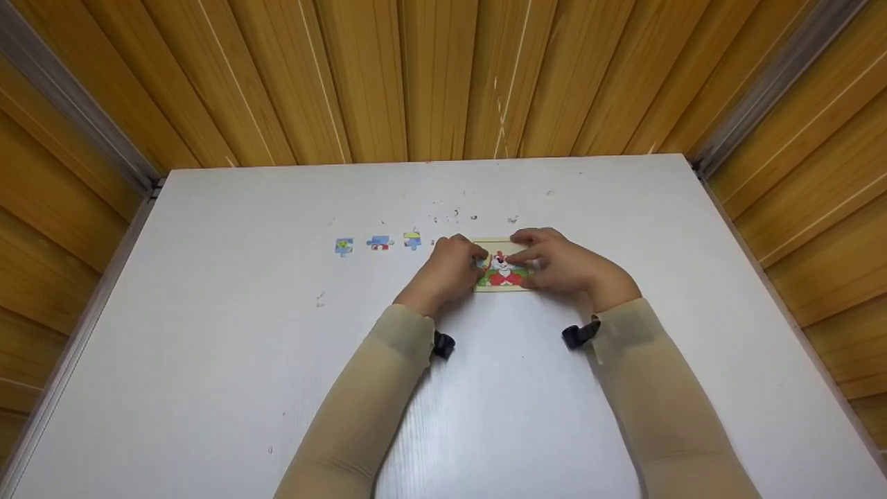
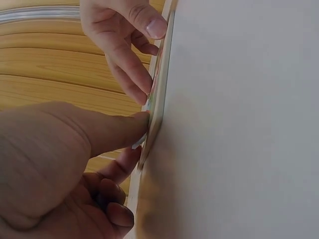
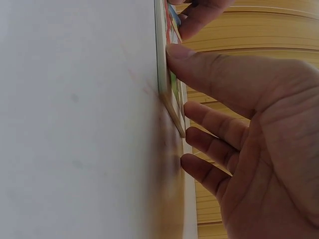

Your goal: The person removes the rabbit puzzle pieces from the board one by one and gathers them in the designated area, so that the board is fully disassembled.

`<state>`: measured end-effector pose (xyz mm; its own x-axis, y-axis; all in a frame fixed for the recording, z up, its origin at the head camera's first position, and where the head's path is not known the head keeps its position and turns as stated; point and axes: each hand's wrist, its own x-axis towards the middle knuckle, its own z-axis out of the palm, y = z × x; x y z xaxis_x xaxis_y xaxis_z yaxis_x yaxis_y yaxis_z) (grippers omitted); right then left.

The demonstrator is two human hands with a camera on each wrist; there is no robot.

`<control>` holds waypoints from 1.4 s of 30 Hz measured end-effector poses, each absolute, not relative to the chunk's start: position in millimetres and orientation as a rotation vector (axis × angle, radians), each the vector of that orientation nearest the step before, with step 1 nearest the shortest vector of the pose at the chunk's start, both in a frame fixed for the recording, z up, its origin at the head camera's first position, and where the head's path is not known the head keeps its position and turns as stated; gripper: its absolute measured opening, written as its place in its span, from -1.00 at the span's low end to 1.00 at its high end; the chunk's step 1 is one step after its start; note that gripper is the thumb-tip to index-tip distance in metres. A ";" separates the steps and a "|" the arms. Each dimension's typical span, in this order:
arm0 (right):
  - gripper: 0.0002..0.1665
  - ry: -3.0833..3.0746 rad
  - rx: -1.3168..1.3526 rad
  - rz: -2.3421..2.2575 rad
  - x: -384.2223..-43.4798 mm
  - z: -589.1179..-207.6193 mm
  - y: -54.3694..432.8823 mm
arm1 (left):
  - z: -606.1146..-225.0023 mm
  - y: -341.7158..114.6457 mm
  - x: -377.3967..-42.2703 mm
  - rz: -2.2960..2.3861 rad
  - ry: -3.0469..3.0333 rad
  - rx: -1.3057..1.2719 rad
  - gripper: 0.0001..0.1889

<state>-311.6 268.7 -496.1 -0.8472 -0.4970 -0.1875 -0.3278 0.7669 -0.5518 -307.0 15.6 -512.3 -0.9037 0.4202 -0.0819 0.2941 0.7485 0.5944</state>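
A small wooden puzzle board (image 1: 504, 288) lies on the white table with a picture of a white animal in red on its face. My left hand (image 1: 452, 269) is at the board's left side. Its thumb and a finger pinch a light blue puzzle piece (image 2: 140, 141), mostly hidden by the fingers, against the board's face. From the right, my right hand (image 1: 565, 263) spreads over the board. Its thumb (image 3: 180, 52) presses near the close edge, one finger touches the picture, and another reaches the far edge. The fingers hide the board's right part.
Left of the board, a row of loose puzzle pieces lies on the table (image 1: 229, 333): a blue one with yellow-green (image 1: 344, 246), a blue and red one (image 1: 379, 242), and a yellow and blue one (image 1: 412, 240). Wooden panel walls (image 1: 436, 83) stand behind and at the sides.
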 end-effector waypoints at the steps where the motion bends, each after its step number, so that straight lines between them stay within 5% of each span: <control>1: -0.41 2.640 -0.635 -0.735 -312.1 -496.3 268.6 | -512.3 15.6 -306.9 0.874 2.736 0.567 -0.63; 42: -0.49 2.636 -0.589 -0.751 -315.3 -497.5 269.4 | -499.7 6.0 -310.8 1.228 2.668 0.370 -0.60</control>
<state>-315.3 269.4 -497.5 -0.8576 -0.4726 -0.2030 -0.2947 0.7749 -0.5591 -310.8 6.0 -499.7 -0.9525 0.2985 -0.0601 0.1485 0.6277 0.7642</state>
